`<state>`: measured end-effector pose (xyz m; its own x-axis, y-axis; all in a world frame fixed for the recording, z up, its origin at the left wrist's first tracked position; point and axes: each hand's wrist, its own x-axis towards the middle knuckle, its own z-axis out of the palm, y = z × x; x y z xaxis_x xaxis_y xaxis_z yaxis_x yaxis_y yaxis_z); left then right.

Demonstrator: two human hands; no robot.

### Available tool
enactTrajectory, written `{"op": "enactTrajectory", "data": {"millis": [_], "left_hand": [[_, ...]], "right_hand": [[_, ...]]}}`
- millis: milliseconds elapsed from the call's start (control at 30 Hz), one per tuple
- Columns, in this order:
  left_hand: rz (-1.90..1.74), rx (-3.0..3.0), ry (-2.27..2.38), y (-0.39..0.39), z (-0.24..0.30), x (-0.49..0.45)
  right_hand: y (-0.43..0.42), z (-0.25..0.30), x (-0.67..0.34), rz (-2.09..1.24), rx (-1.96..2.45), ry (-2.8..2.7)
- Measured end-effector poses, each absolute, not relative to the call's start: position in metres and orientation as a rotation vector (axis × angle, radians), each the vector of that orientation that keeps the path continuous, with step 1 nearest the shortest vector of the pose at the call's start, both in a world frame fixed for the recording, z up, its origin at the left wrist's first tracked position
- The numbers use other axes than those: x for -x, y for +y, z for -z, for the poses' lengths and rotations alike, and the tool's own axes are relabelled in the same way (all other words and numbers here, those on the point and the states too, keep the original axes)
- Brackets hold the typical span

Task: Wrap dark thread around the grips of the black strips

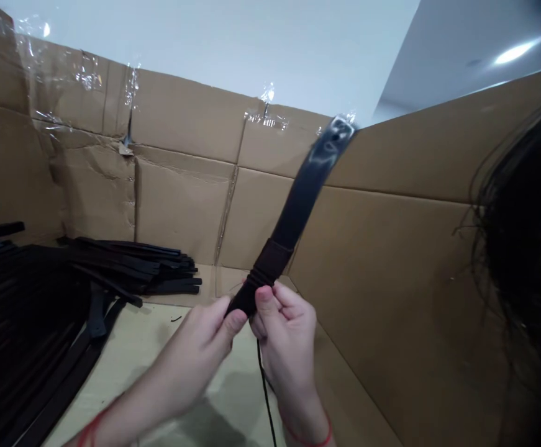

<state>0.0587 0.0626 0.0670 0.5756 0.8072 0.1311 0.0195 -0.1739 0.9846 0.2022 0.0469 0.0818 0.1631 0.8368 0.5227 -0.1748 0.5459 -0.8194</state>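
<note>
A dark strap (298, 205) rises up and to the right from my hands, ending in a shiny metal fitting (338, 133) that is blurred. A dark brown fabric wrap (265, 267) covers its lower part. My left hand (205, 341) pinches the wrapped lower end with thumb and fingers. My right hand (286, 335) is closed on the same end from the right, thumb on top. A thin black cord (265, 391) hangs down below my right hand.
Taped cardboard walls (181, 161) enclose the workspace at the back and right. A pile of black straps (130, 267) lies at the back left, and more black strips (18, 335) fill the left side. Dark hair (526, 248) hangs at the right edge.
</note>
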Motion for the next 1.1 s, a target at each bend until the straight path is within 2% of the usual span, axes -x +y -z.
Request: {"op": "enactTrajectory", "data": {"millis": [100, 233, 333, 367, 433, 500, 567, 633, 733, 800, 900, 967, 1033, 1100], "left_hand": [[-0.579, -1.62, 0.532, 0.069, -0.066, -0.058], [-0.949, -1.705, 0.66, 0.069, -0.067, -0.058], [-0.585, -1.586, 0.464, 0.07, -0.067, -0.057], [-0.574, -1.575, 0.437, 0.071, -0.067, -0.058], [-0.897, -1.633, 0.613, 0.073, -0.067, -0.059], [-1.132, -1.632, 0.815, 0.074, -0.066, -0.06], [-0.873, -1.556, 0.739, 0.073, -0.066, -0.062], [-0.625, -1.488, 0.557, 0.069, -0.065, -0.063], [-0.866, -1.552, 0.617, 0.064, -0.065, -0.063], [-0.858, -1.547, 0.66, 0.066, -0.065, -0.059], [-0.448, -1.517, 0.434, 0.074, -0.066, -0.052], [-0.745, -1.618, 0.56, 0.078, -0.066, -0.05], [-0.942, -1.647, 0.668, 0.078, -0.064, -0.051], [-0.716, -1.585, 0.513, 0.076, -0.062, -0.054]], "right_hand": [[0.048, -0.081, -0.201, -1.007, 0.672, -1.272], [0.049, -0.079, -0.198, -0.889, 0.645, -1.146], [0.049, -0.077, -0.196, -0.948, 0.657, -1.248], [0.049, -0.077, -0.197, -0.891, 0.67, -1.243], [0.051, -0.076, -0.197, -0.708, 0.682, -1.146], [0.053, -0.076, -0.198, -0.708, 0.671, -1.113], [0.055, -0.077, -0.198, -0.883, 0.66, -1.191], [0.056, -0.077, -0.198, -0.901, 0.662, -1.205], [0.055, -0.078, -0.199, -0.622, 0.699, -1.071], [0.052, -0.08, -0.2, -0.701, 0.743, -1.14], [0.049, -0.082, -0.201, -0.899, 0.773, -1.289], [0.049, -0.082, -0.2, -0.768, 0.749, -1.211], [0.05, -0.081, -0.197, -0.773, 0.706, -1.168], [0.052, -0.079, -0.196, -0.938, 0.66, -1.211]]}}
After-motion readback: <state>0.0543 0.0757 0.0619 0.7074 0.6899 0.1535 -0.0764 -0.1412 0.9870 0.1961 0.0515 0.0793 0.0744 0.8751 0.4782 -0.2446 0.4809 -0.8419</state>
